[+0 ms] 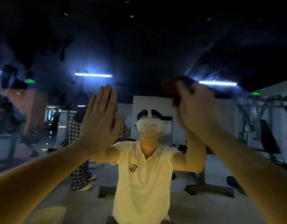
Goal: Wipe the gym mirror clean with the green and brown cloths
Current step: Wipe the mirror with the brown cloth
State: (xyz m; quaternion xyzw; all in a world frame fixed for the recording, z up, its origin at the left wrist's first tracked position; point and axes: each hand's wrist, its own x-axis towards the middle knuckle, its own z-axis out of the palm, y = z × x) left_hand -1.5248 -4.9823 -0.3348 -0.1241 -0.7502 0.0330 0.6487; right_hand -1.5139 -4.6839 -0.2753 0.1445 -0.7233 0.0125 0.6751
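Observation:
The gym mirror fills the whole view in front of me. My left hand lies flat against the glass, fingers together and pointing up, with nothing in it. My right hand is raised to the right and blurred. It presses a dark brown cloth onto the mirror, and the cloth sticks out above and left of my fingers. No green cloth shows in this view.
The mirror reflects me in a white shirt and headset, another person in checked clothes at the left, a weight rack and bench at the right, and ceiling light strips.

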